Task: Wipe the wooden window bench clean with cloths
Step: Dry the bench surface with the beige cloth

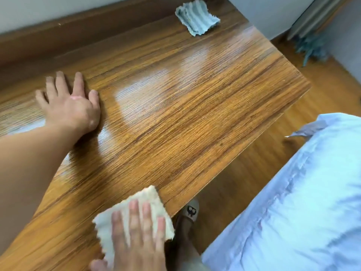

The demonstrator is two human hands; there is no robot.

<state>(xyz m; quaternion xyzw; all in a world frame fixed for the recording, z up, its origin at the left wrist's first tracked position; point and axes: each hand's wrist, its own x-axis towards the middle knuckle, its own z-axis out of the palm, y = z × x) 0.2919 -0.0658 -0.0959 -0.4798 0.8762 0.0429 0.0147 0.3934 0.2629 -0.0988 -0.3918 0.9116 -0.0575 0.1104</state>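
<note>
The wooden window bench (175, 118) fills most of the view, with shiny damp streaks across its middle. My right hand (136, 237) lies flat, fingers spread, on a cream cloth (150, 198) pressed to the bench's near edge. My left hand (70, 102) rests palm down with fingers apart on the bench at the left, holding nothing. A blue-grey striped cloth (197, 18) lies crumpled at the far end of the bench.
A dark wooden ledge (58, 36) runs along the back under a white wall. A pale blue bed cover (302, 202) is at the right. My foot in a slipper (190, 212) stands on the wood floor below the bench edge. A teal duster (310, 49) lies on the floor at the far right.
</note>
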